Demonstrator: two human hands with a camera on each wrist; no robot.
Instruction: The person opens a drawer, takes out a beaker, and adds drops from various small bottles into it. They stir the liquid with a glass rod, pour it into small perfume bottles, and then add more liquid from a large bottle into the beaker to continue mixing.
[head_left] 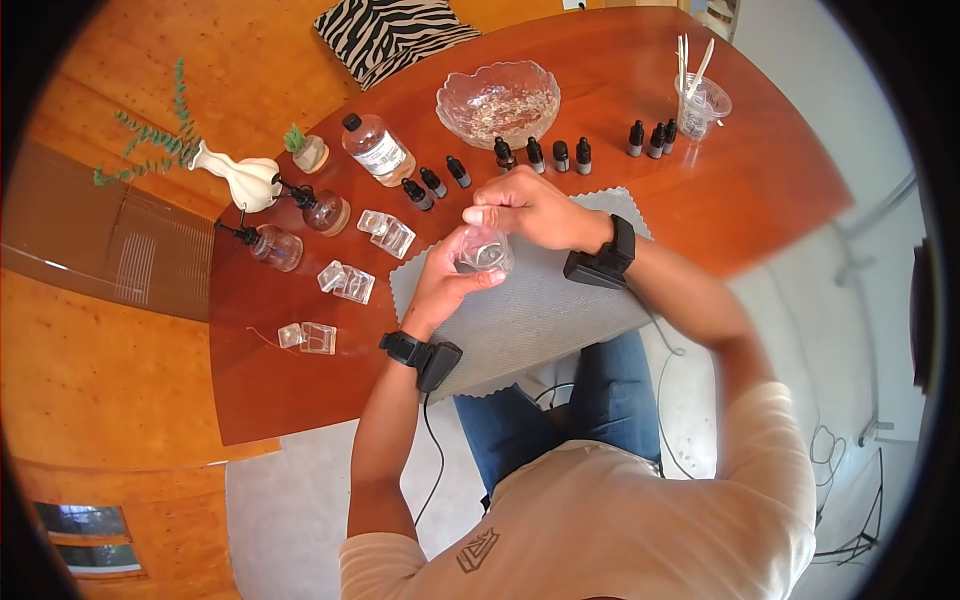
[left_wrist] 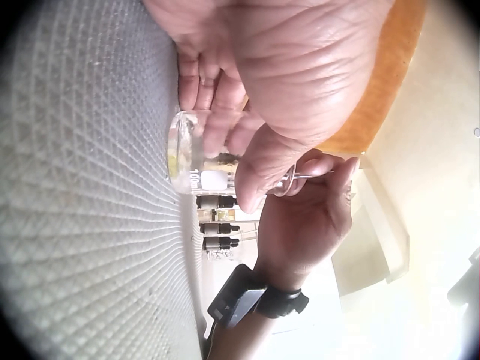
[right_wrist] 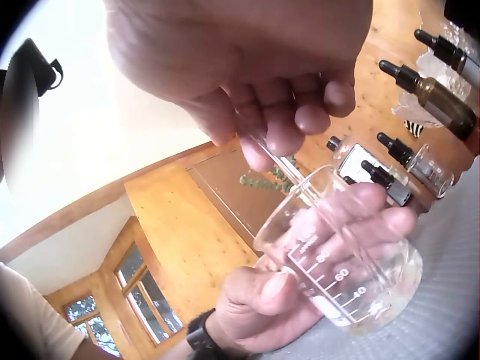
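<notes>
In the head view my left hand (head_left: 446, 283) holds a clear glass beaker (head_left: 487, 258) low over the grey mat (head_left: 540, 325). The right wrist view has its fingers curled round the beaker's side, white volume marks facing the camera. My right hand (head_left: 535, 208) is above the rim, fingertips pinching a thin clear stirring rod (right_wrist: 286, 166). The rod slants down into the beaker, where a little clear liquid (right_wrist: 379, 311) lies at the bottom. From the left wrist view, the beaker (left_wrist: 182, 154) stands close over the mat, my left thumb against its wall.
Dropper bottles (head_left: 535, 155) line the mat's far side. Behind stand a large clear bottle (head_left: 378, 150) and a glass bowl (head_left: 498, 105). Clear square bottles (head_left: 388, 235), spray bottles (head_left: 275, 248) and a vase (head_left: 240, 178) are left; a plastic cup with sticks (head_left: 703, 105) is far right.
</notes>
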